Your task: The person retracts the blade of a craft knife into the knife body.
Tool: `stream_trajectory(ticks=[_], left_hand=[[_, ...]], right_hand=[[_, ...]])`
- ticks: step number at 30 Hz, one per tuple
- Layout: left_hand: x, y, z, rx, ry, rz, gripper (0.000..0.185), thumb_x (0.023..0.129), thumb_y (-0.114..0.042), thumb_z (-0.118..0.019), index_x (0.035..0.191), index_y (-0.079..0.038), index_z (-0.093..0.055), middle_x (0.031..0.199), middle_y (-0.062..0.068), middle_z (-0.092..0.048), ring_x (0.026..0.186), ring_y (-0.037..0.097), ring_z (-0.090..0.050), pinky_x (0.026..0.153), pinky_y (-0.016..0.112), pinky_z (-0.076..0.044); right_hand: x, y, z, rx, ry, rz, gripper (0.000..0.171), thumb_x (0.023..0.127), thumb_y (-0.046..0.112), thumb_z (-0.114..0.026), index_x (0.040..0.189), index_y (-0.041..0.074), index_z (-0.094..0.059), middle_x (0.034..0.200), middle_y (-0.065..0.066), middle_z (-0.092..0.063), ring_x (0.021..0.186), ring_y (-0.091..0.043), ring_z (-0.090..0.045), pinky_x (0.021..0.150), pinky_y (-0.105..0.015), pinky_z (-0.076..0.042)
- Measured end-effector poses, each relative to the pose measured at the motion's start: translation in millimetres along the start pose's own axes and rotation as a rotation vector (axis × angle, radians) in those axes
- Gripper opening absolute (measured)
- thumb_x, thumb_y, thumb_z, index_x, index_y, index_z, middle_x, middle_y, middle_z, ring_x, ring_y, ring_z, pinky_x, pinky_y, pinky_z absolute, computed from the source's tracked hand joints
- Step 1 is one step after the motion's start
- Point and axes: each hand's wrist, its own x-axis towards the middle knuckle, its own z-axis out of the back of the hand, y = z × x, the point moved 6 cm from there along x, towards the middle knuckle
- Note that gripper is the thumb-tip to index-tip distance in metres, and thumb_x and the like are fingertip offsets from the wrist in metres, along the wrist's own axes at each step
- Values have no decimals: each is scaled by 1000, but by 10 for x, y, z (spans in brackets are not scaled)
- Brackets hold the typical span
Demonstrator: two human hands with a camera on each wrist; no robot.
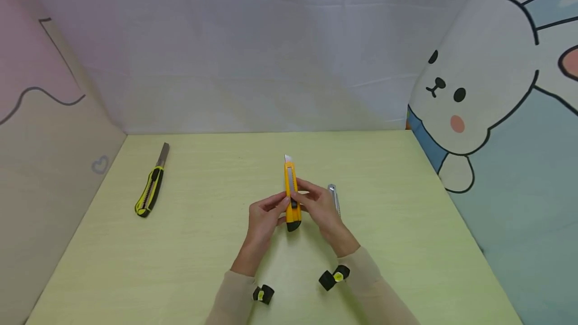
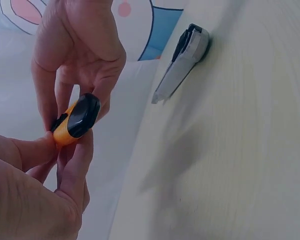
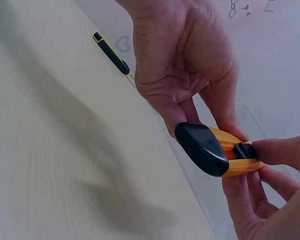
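Observation:
An orange utility knife (image 1: 292, 209) with a black end cap is held above the table, blade end pointing away and a short length of blade showing at its tip. My left hand (image 1: 264, 214) pinches its left side between thumb and fingers. From the right, my right hand (image 1: 322, 209) also grips it, the thumb on the black slider (image 3: 244, 150). In the left wrist view the knife's black cap faces the camera. A silver utility knife (image 2: 182, 64) lies on the table beyond the right hand, partly hidden by it in the head view.
A yellow-green and black utility knife (image 1: 151, 184) lies at the table's left, its blade extended toward the back. The pale table (image 1: 203, 275) meets a white cloth wall (image 1: 262, 64) behind, with printed cloth panels at both sides.

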Motion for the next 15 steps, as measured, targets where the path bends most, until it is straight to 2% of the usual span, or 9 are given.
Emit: stream_trajectory(ticks=[7,15], left_hand=[[-11,23,-22,-5,-13,11,27,98,-10,-72,122,1,-74,104,9,-74,84,16,-72,73,30,-61],[-28,51,-36,-8,-29,17,26,97,-9,-72,121,0,-74,102,7,-74,82,16,-72,72,30,-61]], right_hand=[[-4,-18,16,20,5,-20,44,99,13,-70,142,7,-62,128,-12,-62,96,-16,-62,88,-35,-57],[-29,-61,42,24,-31,-36,41,99,13,-71,139,10,-66,126,-11,-65,97,-18,-63,89,-38,-58]])
